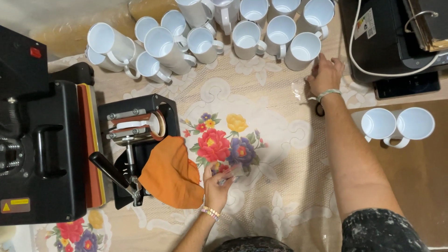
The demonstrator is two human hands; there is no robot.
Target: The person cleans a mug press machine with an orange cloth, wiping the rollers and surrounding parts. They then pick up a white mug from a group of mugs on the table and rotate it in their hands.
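1. Head view, and the right hand (325,74) is stretched far across the tabletop (280,196), fingers spread open, fingertips laid against the base of a white mug (302,51) at the near edge of the mug cluster (210,32). Nothing is closed on yet; the mug is only touched.

2. A clear strip of film or tape (298,91) is seen just beside that wrist, and a dark loop, perhaps scissor handles, is half hidden under it; what it is cannot be told for sure.

3. The left hand (217,179) is curled near the body, fingers pinched on a small flat card or sheet (232,171) over the flowered cloth; what is printed on it cannot be made out.

4. Touching that hand's left side, an orange cloth (172,172) is draped against the black mug press (137,135), with the flat heat press (42,140) further left.

5. Two more white mugs (396,123) are lying on their sides to the right, well apart from the cluster.

6. Handling, as a judgement: the mug is likely ceramic, so stiff, fairly heavy for its size, glazed and slippery, and breakable if knocked against its neighbours. It is best taken around the body or through the handle, since the mugs are packed close.

7. The sheet in the left hand is judged light and bendable, best held by an edge.
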